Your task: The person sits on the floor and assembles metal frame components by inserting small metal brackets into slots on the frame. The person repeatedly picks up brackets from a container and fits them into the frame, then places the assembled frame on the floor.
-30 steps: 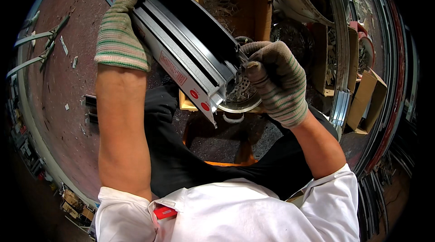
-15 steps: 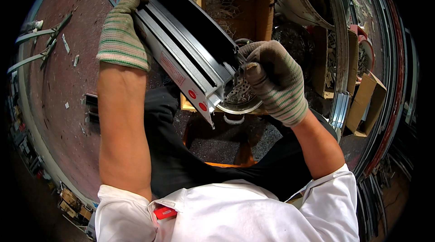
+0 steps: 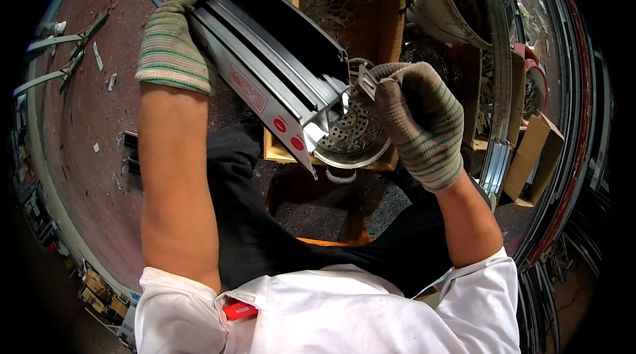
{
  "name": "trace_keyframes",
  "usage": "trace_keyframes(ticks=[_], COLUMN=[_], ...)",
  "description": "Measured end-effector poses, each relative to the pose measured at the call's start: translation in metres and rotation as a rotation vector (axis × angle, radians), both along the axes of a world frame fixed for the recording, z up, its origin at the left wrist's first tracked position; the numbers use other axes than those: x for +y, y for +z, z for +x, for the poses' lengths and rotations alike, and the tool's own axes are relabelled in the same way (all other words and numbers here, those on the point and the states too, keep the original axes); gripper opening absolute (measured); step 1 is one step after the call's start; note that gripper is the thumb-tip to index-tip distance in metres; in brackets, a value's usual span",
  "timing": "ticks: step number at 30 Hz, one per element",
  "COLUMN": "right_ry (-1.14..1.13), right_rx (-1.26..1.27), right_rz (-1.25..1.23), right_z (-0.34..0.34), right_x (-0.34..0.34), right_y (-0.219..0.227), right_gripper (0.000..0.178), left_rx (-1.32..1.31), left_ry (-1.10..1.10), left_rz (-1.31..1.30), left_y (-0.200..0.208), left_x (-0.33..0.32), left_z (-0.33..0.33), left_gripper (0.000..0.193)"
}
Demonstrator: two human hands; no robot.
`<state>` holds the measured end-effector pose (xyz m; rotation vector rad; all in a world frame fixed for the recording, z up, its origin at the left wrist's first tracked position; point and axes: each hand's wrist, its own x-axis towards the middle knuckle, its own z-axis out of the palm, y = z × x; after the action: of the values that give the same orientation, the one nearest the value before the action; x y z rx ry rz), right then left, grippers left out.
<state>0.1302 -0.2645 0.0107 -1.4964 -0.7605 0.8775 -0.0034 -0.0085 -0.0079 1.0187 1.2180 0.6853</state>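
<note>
My left hand (image 3: 171,42), in a striped knit work glove, is wrapped round a long dark metal profile (image 3: 255,72). The profile slants from the upper left down to its cut end in the middle, where a pale protective film with red marks hangs along its side. My gloved right hand (image 3: 427,118) pinches a small slotted metal plate (image 3: 367,82) between thumb and fingers, just right of the cut end and apart from it. Below that end stands a round metal pot (image 3: 361,160) holding many small perforated metal pieces.
Beyond the pot is a brown box (image 3: 391,19) with net-like metal scraps. A dirty pale bucket (image 3: 430,6) leans beside it. Open cardboard boxes (image 3: 533,162) and long metal bars (image 3: 563,42) line the right. Straps (image 3: 56,42) and scraps lie on the reddish floor (image 3: 99,115) at left.
My right hand has moved slightly right, away from the profile's end, and the small metal plate now shows in its fingers. My left hand and the profile have shifted only a little.
</note>
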Motion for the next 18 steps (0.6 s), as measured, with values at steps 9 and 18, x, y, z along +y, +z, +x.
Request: trace_keyframes(ticks=[9, 18], right_ry=[0.015, 0.039], right_rx=[-0.178, -0.125], right_rz=[0.027, 0.051], right_z=[-0.002, -0.004], right_x=[0.004, 0.009], right_y=[-0.001, -0.003], right_gripper=[0.004, 0.005], left_rx=[0.012, 0.049], left_ry=[0.006, 0.014], left_rz=[0.025, 0.031], left_y=[0.001, 0.000], left_x=[0.004, 0.005], left_z=[-0.006, -0.021], left_gripper=[0.023, 0.024])
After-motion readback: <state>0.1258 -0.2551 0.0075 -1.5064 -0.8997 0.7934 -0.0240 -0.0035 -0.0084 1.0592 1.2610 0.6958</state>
